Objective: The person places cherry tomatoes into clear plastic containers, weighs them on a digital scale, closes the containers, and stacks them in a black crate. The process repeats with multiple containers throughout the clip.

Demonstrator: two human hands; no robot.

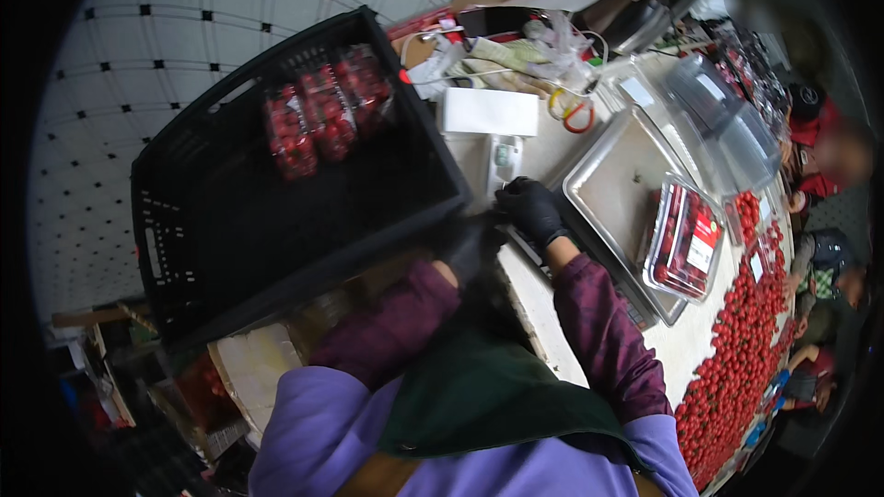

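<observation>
My right hand, in a black glove, is at the near end of a small white device, beside the scale; whether it grips anything is unclear. My left hand, black-gloved too, is blurred beside the near wall of the crate, and its fingers cannot be made out. A black plastic crate stands at the left with several clear packs of red tomatoes inside. On the metal tray of the scale lies a clear plastic clamshell of tomatoes with a red and white label.
Behind the device sit a white box, orange and yellow-handled scissors and gloves. Empty clear containers are stacked beyond the scale. Loose red tomatoes cover the table's right side. Several people are at the far right.
</observation>
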